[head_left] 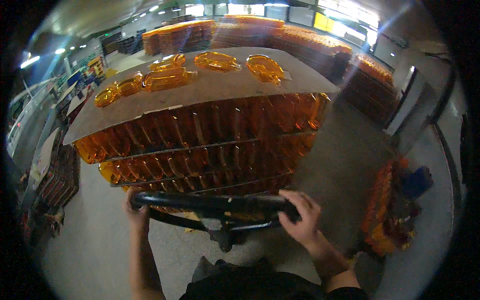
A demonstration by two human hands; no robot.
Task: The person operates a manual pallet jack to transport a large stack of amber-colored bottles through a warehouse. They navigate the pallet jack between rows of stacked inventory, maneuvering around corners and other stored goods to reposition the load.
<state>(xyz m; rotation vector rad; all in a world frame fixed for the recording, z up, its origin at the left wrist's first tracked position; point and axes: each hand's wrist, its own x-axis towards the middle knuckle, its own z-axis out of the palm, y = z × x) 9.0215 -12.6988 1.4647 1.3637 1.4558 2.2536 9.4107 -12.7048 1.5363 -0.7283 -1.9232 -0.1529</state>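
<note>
A black cart handle (pixel 215 202) runs crosswise just ahead of my body. At its left end my left hand (pixel 136 206) is closed around the bar. My right hand (pixel 303 216) grips the other end, fingers over the top and thumb beneath. Beyond the handle rises a stack of amber bottles (pixel 200 125) in layers, parted by thin sheets. A brown cardboard sheet (pixel 220 92) covers the stack, and several loose amber bottles (pixel 167 79) lie on their sides upon it. The stack hides the base of whatever carries it.
More stacks of amber bottles (pixel 280 37) stand along the back. An orange pile (pixel 382 205) with a blue item (pixel 417 182) sits on the right, near the wall. A smaller layered stack (pixel 57 177) and machinery are on the left. Grey floor (pixel 340 150) runs beside the load.
</note>
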